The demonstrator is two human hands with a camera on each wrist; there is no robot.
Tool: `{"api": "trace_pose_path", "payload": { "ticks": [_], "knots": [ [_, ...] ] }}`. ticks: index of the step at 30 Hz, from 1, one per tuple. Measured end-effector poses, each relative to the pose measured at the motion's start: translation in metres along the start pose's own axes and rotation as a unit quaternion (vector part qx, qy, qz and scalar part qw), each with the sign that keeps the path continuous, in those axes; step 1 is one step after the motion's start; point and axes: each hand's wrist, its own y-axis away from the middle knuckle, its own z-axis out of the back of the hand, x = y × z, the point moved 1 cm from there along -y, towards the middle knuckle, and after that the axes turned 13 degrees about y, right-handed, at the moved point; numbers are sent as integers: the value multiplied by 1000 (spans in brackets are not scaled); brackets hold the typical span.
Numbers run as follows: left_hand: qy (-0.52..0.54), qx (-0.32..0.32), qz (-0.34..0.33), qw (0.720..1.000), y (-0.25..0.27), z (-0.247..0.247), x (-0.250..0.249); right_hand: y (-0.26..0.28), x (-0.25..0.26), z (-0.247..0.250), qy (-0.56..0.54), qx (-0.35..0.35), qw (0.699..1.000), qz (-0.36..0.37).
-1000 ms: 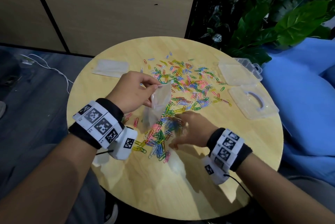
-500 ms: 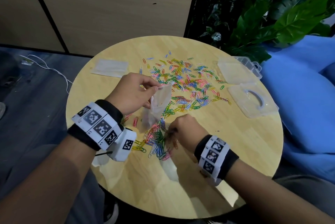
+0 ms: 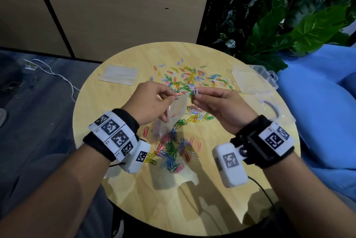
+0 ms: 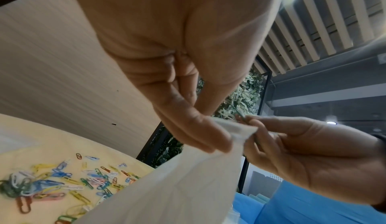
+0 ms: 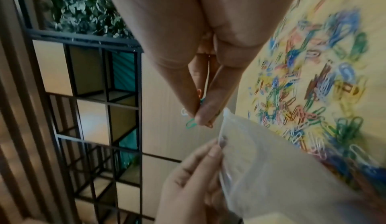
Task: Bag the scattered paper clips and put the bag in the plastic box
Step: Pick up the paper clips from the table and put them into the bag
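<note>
1. Now, my left hand (image 3: pixel 149 103) holds the clear bag (image 3: pixel 172 114) up over the round table (image 3: pixel 221 189); thumb and fingers pinch its top edge, and the bag hangs down from them with its lower end near the tabletop.
2. From the left wrist, those fingers (image 4: pixel 196 133) press together on the folded rim of the bag (image 4: pixel 188 186).
3. My right hand (image 3: pixel 223 109) is raised just beside the bag's mouth, fingertips pinching a small bunch of paper clips (image 3: pixel 193 92).
4. From the right wrist, the pinched bunch (image 5: pixel 195 120) shows green, orange and white clips sticking out past the fingertips (image 5: pixel 203 115), just off the bag's open edge (image 5: pixel 271 169). Whether any clip touches the plastic, I cannot tell.
5. Loose paper clips (image 3: pixel 189 80) of many colours lie scattered across the far middle of the table; a denser heap (image 3: pixel 172 154) sits below the bag, between my wrists.
6. At the table's right edge sits the plastic box (image 3: pixel 254 81), open, with its clear lid (image 3: pixel 269 109) lying flat on the near side of it.
7. Far left on the table lies a flat stack of spare bags (image 3: pixel 118 75), well apart from the clips.
</note>
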Motion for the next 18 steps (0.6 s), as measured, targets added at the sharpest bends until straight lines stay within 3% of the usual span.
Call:
{"api": "trace_pose_path", "payload": {
  "ticks": [3,6,12,16,18],
  "knots": [
    [24,-23,-7,999,2,7,-2,-4,1,-27,86,-2,996,24],
    [64,-41,-29,997,6,22,-4,-9,4,-47,242,-34,967,70],
    [129,-63,-75,987,18,51,-5,-20,30,-96,466,-28,877,116],
    [165,-81,-86,979,23,74,2,-18,48,-126,599,-36,779,184],
    [183,-88,-89,975,26,84,5,-14,54,-138,618,-20,756,213]
  ]
}}
